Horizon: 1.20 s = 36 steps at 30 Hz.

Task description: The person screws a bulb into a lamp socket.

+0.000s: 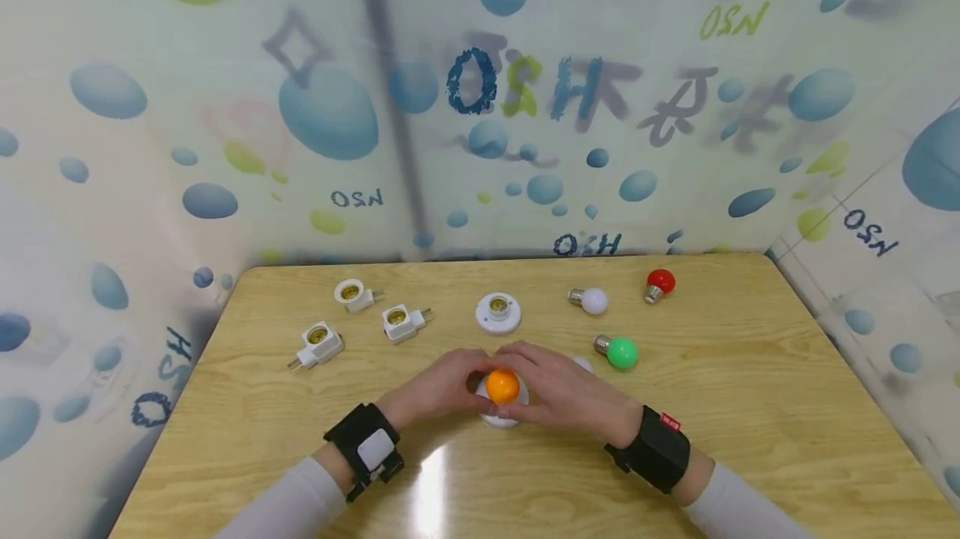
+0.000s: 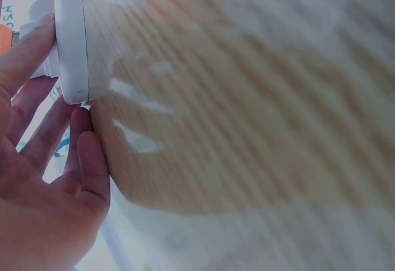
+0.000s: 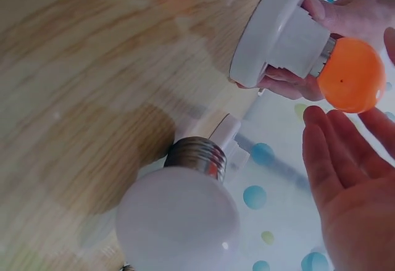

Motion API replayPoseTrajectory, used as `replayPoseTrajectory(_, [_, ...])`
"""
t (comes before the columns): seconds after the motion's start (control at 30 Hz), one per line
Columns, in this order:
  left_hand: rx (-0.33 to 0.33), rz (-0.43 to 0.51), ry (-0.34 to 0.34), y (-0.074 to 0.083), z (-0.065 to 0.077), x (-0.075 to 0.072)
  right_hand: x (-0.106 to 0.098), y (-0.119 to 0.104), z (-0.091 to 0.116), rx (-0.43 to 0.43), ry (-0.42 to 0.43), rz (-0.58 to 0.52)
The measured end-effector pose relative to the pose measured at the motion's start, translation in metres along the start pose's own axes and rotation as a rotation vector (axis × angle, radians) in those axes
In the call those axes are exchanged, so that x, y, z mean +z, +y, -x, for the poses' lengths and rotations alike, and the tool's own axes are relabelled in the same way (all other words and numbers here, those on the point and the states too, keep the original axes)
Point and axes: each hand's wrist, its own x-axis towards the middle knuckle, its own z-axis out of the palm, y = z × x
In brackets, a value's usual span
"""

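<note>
An orange light bulb [image 1: 502, 386] sits in a round white lamp holder [image 3: 256, 42] on the table, its metal screw base partly showing above the socket. My left hand [image 1: 448, 389] grips the lamp holder; in the left wrist view the thumb [image 2: 38, 47] lies along its neck and other fingers reach round behind. From the other side my right hand [image 1: 551, 389] pinches the orange bulb, thumb on the near side and forefinger on the far side. Its remaining fingers [image 3: 336, 147] extend beside the bulb. A white bulb [image 3: 179, 218] lies close to the right hand, mostly hidden in the head view.
Behind the hands stands another round lamp holder [image 1: 498, 313]. Several white plug-in sockets, one being the square socket [image 1: 318, 343], lie at the left. Green [image 1: 622, 352], white [image 1: 595, 301] and red bulbs [image 1: 661, 281] lie at the right. A patterned curtain [image 1: 435, 147] borders the table.
</note>
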Motion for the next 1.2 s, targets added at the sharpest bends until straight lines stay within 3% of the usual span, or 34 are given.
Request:
replayPoseTrajectory(0.23, [-0.032,0.028,-0.009,0.0003,-0.0004,0.0017,-0.0024,0.0004,0.0029,-0.013,-0.059,-0.027])
replayPoseTrajectory(0.43, [-0.018,0.044,-0.002,0.0001,-0.0018,0.0019,-0.0053,0.0014,0.0038,-0.006,-0.076,-0.055])
replayPoseTrajectory(0.87, [-0.046,0.042,-0.018,0.0005,-0.0006,0.0006,-0.0009,0.0021,0.0035,-0.056,-0.025,-0.062])
replayPoseTrajectory(1.2, [-0.005,0.019,0.003,-0.0003,-0.0003,0.0009,0.0025,0.0019,0.0034,-0.052,0.019,-0.017])
